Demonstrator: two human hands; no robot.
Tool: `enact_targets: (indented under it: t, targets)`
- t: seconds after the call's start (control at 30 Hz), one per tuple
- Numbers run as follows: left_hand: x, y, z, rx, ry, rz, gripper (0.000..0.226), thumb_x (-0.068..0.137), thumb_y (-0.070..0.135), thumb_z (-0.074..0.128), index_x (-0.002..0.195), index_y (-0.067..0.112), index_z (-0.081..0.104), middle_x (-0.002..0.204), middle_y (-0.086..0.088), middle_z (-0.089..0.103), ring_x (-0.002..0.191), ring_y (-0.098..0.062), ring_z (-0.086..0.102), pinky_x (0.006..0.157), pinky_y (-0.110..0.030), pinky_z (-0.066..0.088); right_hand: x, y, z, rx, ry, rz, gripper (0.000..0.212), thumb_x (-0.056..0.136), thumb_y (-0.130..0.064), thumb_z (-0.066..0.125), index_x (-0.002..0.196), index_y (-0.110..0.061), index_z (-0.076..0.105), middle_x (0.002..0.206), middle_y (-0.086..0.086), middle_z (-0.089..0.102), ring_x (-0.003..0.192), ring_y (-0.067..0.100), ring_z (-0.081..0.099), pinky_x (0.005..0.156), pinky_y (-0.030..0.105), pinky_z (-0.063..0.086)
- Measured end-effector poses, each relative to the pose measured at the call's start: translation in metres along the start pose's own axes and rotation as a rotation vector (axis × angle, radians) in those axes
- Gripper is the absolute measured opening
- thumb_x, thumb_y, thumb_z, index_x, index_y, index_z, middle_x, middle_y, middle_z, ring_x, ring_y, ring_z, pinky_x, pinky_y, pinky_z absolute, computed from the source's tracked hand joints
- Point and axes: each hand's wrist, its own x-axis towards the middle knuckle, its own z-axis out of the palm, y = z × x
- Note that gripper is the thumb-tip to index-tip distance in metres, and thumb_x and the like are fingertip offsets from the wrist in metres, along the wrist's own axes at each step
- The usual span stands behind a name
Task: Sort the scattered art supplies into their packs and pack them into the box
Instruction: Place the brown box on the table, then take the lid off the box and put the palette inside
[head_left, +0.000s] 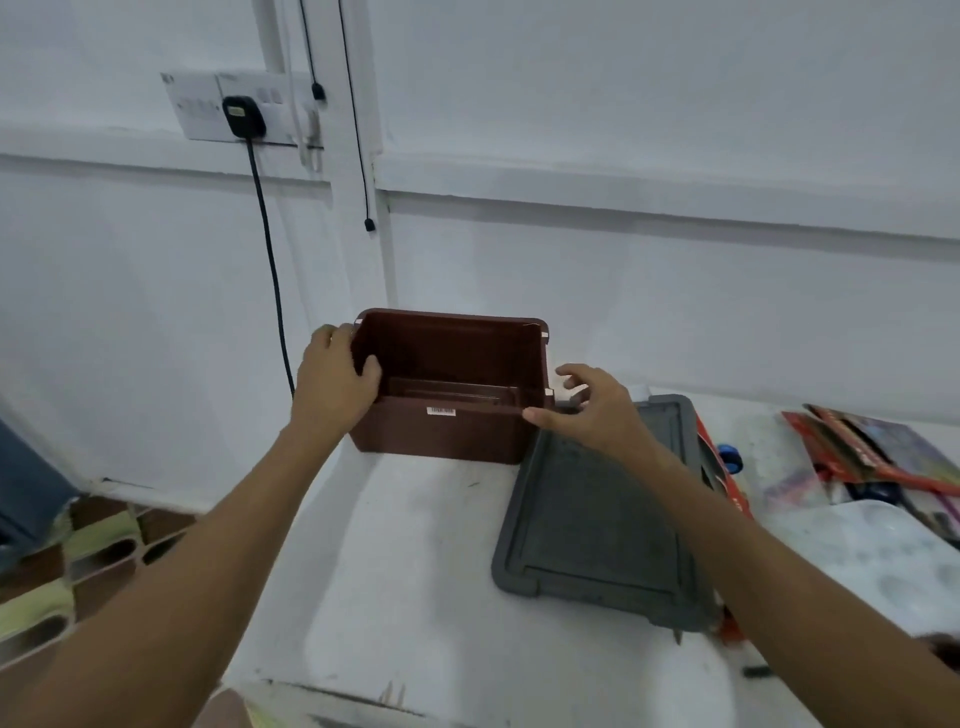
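Observation:
A brown plastic box (441, 431) stands open and empty at the far left of the white table. My left hand (337, 382) grips its left rim, thumb inside the wall. My right hand (587, 408) hovers at the box's right front corner with fingers spread and relaxed, holding nothing. The box's grey lid (597, 525) lies flat just right of the box. Red packs of art supplies (862, 447) lie at the far right, with pens (924, 506) beside them.
A red pack (719, 467) pokes out from under the lid's right edge, next to a blue round item (730, 454). A white palette (872, 561) sits front right. The table (415, 571) ends at the left, by a black cable (270, 249) on the wall.

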Motion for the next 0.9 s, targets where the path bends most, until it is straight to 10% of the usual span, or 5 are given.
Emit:
enact_targets:
  t: [0.13,0.23,0.4,0.67,0.9]
  targets:
    - [-0.071,0.06,0.012,-0.147,0.126,0.204,0.018,0.084,0.018,0.062,0.1,0.009,0.06,0.1,-0.006,0.052,0.091,-0.019,0.051,0.079,-0.03,0.045,-0.032,0.025,-0.027,-0.099,0.054,0.031,0.074,0.065,-0.053,0.079,0.126,-0.019,0.054,0.113,-0.006,0.052,0.1,0.009,0.051,0.08,0.016,0.043]
    - [-0.118,0.084,0.041,-0.166,-0.154,0.147,0.012,0.085,0.023,0.063,0.083,0.012,0.059,0.087,0.0,0.053,0.079,-0.018,0.054,0.069,-0.032,0.047,-0.057,0.056,-0.053,-0.186,0.171,0.108,0.068,0.063,-0.056,0.078,0.116,-0.017,0.06,0.11,0.002,0.055,0.105,0.019,0.052,0.091,0.031,0.045]
    - [-0.138,0.1,0.089,0.037,-0.614,-0.077,0.046,0.088,0.039,0.058,0.121,0.008,0.057,0.121,-0.01,0.059,0.106,-0.027,0.058,0.088,-0.034,0.047,-0.084,0.082,-0.079,-0.233,0.107,0.308,0.059,0.071,-0.043,0.078,0.115,-0.01,0.057,0.1,0.008,0.052,0.099,0.024,0.049,0.078,0.029,0.042]
    - [-0.142,0.134,0.094,-0.088,-0.651,-0.312,0.018,0.086,0.028,0.061,0.089,0.011,0.056,0.088,-0.002,0.057,0.096,-0.028,0.06,0.077,-0.034,0.049,-0.099,0.082,-0.093,0.146,0.018,0.395,0.025,0.082,-0.015,0.069,0.106,-0.011,0.063,0.09,0.002,0.066,0.077,0.009,0.063,0.058,0.01,0.046]
    - [-0.157,0.17,0.087,-0.623,-0.763,-0.606,0.019,0.086,0.018,0.063,0.094,0.002,0.067,0.087,-0.013,0.064,0.07,-0.02,0.06,0.061,-0.029,0.054,-0.119,0.075,-0.139,0.761,-0.003,0.442,0.038,0.085,-0.006,0.065,0.119,-0.02,0.057,0.105,0.022,0.067,0.087,0.033,0.066,0.071,0.042,0.058]
